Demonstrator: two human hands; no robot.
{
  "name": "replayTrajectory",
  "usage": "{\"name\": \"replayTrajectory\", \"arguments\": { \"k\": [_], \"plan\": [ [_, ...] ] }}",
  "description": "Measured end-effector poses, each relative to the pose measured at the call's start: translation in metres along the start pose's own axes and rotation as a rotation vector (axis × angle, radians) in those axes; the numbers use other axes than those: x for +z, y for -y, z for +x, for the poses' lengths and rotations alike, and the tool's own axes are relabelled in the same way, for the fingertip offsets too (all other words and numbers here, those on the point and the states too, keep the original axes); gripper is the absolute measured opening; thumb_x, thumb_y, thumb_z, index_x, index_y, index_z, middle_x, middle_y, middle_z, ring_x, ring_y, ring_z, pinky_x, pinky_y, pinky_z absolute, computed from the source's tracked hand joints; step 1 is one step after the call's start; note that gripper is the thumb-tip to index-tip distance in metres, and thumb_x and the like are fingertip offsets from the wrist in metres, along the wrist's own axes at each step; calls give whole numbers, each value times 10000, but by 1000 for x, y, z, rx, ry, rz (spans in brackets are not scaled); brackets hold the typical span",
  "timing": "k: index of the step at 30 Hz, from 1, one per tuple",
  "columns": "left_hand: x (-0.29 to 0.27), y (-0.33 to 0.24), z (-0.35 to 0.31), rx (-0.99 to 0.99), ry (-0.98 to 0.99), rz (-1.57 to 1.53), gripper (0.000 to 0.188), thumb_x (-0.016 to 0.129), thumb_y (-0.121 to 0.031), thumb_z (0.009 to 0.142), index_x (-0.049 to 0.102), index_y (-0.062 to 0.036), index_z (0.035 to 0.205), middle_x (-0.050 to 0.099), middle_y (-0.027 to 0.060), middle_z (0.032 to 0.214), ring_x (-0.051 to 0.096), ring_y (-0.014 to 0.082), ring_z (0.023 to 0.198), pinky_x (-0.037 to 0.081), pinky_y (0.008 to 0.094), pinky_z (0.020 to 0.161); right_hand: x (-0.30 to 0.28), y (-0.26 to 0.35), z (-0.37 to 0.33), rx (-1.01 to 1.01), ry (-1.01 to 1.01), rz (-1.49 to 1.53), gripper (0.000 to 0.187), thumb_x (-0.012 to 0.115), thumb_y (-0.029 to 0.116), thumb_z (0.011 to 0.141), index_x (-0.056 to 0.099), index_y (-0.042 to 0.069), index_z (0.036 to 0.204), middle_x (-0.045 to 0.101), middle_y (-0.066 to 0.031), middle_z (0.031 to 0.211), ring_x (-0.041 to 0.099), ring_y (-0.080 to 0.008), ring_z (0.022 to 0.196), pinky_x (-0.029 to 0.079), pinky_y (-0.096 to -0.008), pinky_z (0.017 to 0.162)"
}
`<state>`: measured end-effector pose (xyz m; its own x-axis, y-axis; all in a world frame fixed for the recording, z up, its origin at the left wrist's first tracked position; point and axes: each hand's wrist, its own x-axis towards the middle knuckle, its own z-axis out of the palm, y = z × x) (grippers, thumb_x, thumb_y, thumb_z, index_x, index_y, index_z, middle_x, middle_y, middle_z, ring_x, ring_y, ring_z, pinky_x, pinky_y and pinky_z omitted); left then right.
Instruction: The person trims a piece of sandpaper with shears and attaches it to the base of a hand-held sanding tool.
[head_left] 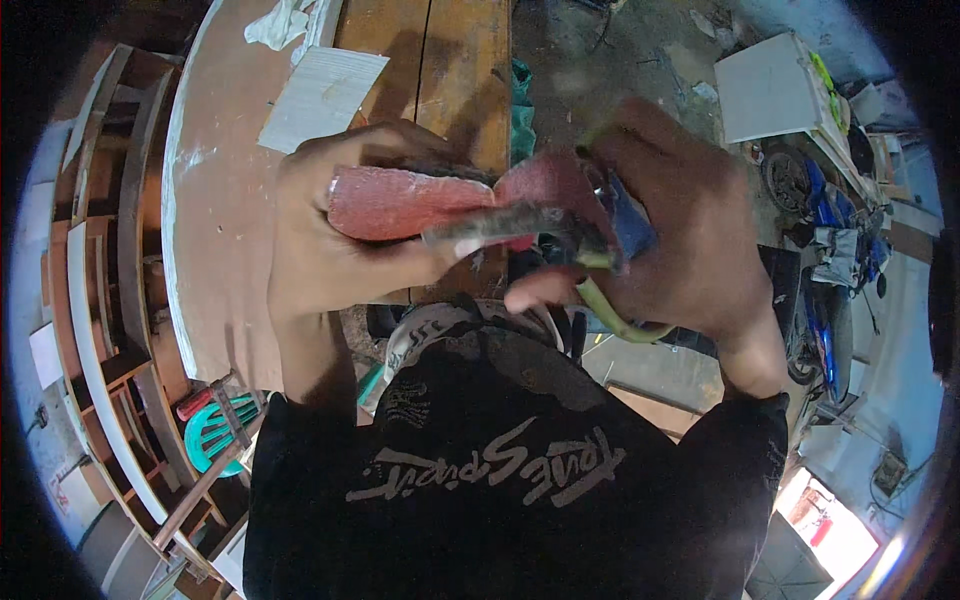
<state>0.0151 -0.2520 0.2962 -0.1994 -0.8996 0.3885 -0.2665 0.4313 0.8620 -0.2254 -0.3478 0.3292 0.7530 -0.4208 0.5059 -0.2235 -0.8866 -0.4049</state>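
Note:
My left hand (pixel 330 230) is closed round a curled piece of red sandpaper (pixel 410 203), its thumb pressed along the lower side. My right hand (pixel 690 230) grips what look like scissors (pixel 495 222), with a dark metal blade pointing left and a curved yellow-green handle (pixel 615 315) below the fingers. The blade lies across the front of the sandpaper, near where the sheet folds or parts between the hands. Beside my right palm shows a small dark-blue patch (pixel 632 218); I cannot tell what it belongs to. The other blade is mostly hidden.
Under my hands runs a brown wooden bench (pixel 465 70). A pale board (pixel 225 250) lies to the left, with a white panel piece (pixel 325 95) on it. Wooden frames (pixel 130 270) and a green plastic chair (pixel 215 435) are farther left. A blue motorcycle (pixel 825 260) stands right.

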Motion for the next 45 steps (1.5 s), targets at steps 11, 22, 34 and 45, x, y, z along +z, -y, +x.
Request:
{"name": "replayTrajectory", "arguments": {
  "k": [11, 22, 34, 45],
  "plan": [
    [71, 22, -12, -175, -736, -663, 661, 808, -284, 827, 483, 36, 1307, 639, 159, 1166, 643, 221, 1034, 518, 370, 933, 39, -14, -23, 311, 4, 227, 702, 943, 496, 543, 719, -6, 980, 649, -79, 766, 631, -169, 683, 493, -304, 618],
    [85, 9, -21, -72, -854, -491, 588, 787, -291, 852, 519, 34, 1263, 631, 120, 1149, 604, 191, 1038, 467, 346, 930, 39, -9, -31, 105, 58, 353, 1081, 918, 642, 506, 558, -99, 1206, 584, -157, 1119, 590, -228, 1010, 475, -365, 866],
    [70, 3, -20, -128, -720, -275, 454, 843, -150, 778, 543, 16, 1076, 657, 106, 1006, 628, 141, 894, 504, 291, 820, 23, 1, -26, 272, 76, 275, 849, 970, 519, 487, 672, -57, 1034, 655, -130, 932, 640, -194, 845, 517, -326, 760],
    [62, 2, -21, -135, -573, -233, 475, 873, -81, 727, 534, 7, 1049, 684, 103, 952, 659, 143, 871, 520, 290, 807, 11, 3, -6, 29, -34, 126, 761, 994, 435, 420, 673, -25, 934, 569, -83, 773, 568, -191, 668, 441, -299, 599]
  ]
}}
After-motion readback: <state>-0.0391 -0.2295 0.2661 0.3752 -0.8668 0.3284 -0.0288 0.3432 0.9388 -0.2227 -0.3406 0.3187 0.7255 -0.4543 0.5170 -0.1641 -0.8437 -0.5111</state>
